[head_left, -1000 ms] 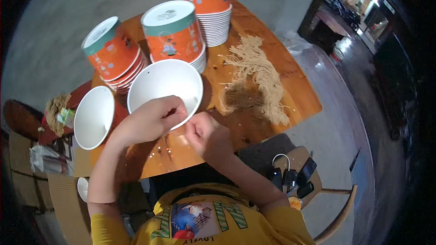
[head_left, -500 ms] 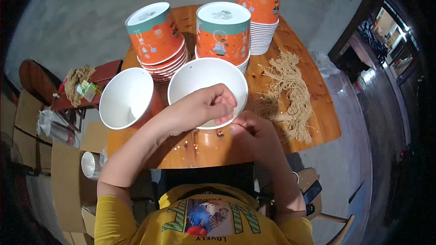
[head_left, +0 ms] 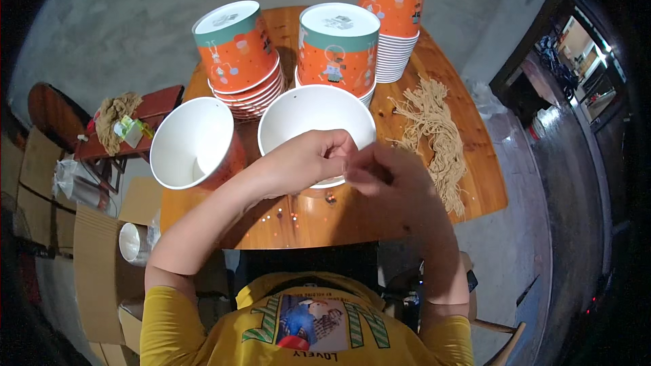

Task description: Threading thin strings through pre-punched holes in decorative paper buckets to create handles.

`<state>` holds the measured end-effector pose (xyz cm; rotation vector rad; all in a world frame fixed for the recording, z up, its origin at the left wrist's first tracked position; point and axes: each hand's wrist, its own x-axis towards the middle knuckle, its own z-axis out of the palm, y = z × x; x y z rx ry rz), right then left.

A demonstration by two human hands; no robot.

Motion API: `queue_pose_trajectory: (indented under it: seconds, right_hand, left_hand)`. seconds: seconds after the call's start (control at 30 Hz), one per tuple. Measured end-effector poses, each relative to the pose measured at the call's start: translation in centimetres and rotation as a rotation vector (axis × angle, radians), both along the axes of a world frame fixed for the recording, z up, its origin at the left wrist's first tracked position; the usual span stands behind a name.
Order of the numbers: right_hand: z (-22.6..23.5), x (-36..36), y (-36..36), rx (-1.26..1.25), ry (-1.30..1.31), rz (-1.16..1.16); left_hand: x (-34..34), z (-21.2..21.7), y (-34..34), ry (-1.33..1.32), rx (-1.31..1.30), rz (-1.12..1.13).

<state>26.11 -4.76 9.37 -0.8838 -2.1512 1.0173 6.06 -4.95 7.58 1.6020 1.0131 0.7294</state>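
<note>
A white-lined paper bucket (head_left: 298, 115) lies with its open mouth toward me, a small hole near the upper rim. My left hand (head_left: 315, 160) reaches across that mouth, thumb and fingertips pinched together at the right part of the rim. Close against those fingertips is my right hand (head_left: 390, 173), slightly blurred, its fingers curled inward and closed. Whatever lies between the fingers is hidden or too fine to make out. A second bucket (head_left: 190, 139) rests to the left, mouth toward me. Tan strings (head_left: 437, 142) lie in a loose bundle right of my right hand.
Behind stand upside-down stacks of orange and green buckets: a left stack (head_left: 237, 54), a middle stack (head_left: 337, 54) and a taller right stack (head_left: 393, 17). The wooden table (head_left: 485, 186) has a curved edge. A red bench (head_left: 159, 105) and cardboard box (head_left: 98, 251) are at left.
My right hand has risen and tilted over beside the left fingertips. My left fingers have drawn in toward the rim. The buckets have shifted slightly in the picture.
</note>
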Motion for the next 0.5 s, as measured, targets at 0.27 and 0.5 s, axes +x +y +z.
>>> queue_pose_trajectory:
  seconds: [0.27,0.5]
  right_hand:
    - [-2.4,-0.6,4.1,-0.231,0.225,0.063]
    - [-3.8,0.0,2.2,-0.035,0.149,-0.253]
  left_hand:
    - [0.0,0.7,0.4,-0.100,-0.238,-0.093]
    - [-0.1,1.0,0.9,-0.119,-0.377,-0.099]
